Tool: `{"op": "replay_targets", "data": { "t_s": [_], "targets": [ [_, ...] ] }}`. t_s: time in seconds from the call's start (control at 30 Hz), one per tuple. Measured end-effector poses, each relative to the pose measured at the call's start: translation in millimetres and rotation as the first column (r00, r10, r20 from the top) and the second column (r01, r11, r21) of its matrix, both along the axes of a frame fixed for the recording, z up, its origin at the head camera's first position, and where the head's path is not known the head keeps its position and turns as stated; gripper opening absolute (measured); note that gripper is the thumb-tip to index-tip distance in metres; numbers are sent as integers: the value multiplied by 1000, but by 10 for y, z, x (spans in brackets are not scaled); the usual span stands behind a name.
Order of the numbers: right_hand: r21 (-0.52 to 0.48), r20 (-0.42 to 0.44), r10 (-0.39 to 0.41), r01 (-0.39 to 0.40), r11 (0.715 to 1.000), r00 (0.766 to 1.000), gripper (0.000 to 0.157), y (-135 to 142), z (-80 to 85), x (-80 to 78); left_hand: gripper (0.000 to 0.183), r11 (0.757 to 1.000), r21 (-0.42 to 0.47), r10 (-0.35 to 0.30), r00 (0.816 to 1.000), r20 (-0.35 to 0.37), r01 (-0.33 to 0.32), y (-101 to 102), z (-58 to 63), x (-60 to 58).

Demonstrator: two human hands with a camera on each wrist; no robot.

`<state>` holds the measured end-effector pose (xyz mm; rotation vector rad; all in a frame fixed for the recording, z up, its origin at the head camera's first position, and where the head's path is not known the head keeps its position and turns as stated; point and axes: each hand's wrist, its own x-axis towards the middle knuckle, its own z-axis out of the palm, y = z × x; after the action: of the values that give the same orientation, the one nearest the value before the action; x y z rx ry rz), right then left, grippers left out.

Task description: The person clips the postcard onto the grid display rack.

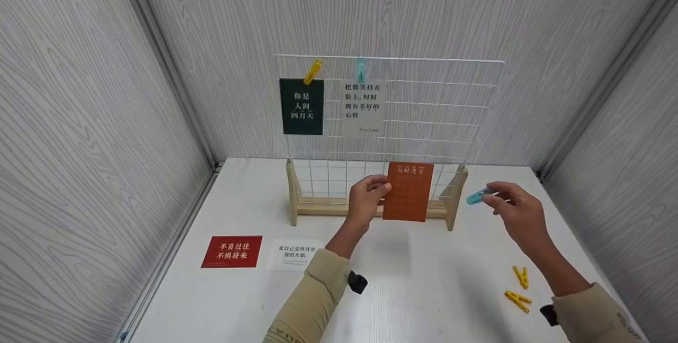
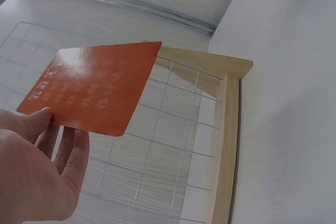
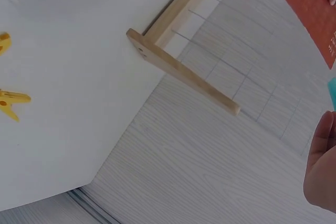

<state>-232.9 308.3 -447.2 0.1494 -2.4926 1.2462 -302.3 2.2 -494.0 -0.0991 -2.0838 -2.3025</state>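
Note:
My left hand [image 1: 365, 200] pinches an orange-red card [image 1: 408, 192] by its left edge, thumb in front, and holds it upright before the lower part of a white wire grid rack [image 1: 434, 110]. In the left wrist view the orange card [image 2: 100, 87] has pale lettering. To the right, my right hand [image 1: 522, 213] pinches a light-blue clothespin [image 1: 479, 195] between thumb and fingers, above the table. On the rack, a yellow clothespin [image 1: 312, 72] holds a dark green card [image 1: 302, 107], and a light-blue clothespin [image 1: 360, 70] holds a white card [image 1: 363, 107] beside it.
A red card [image 1: 232, 251] and a white card [image 1: 294, 254] lie on the white table [image 1: 222, 306] at the left. Two yellow clothespins [image 1: 521, 276] lie at the right front. Wooden feet [image 1: 456, 197] support the rack. Wood-grain panels [image 1: 79, 120] enclose the table.

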Motion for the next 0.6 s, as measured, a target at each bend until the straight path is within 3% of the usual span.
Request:
{"op": "replay_targets", "data": {
  "t_s": [0.3,0.6],
  "targets": [
    [5,-52,-1,1,1000,999,31,-68,186,-94,21,1000,14,19,999,-49,-18,23,164,-150],
    [-17,-31,3,-3,1000,1000,38,-124,375,-221,19,999,14,30,996,-88,-29,40,306,-289]
  ]
}}
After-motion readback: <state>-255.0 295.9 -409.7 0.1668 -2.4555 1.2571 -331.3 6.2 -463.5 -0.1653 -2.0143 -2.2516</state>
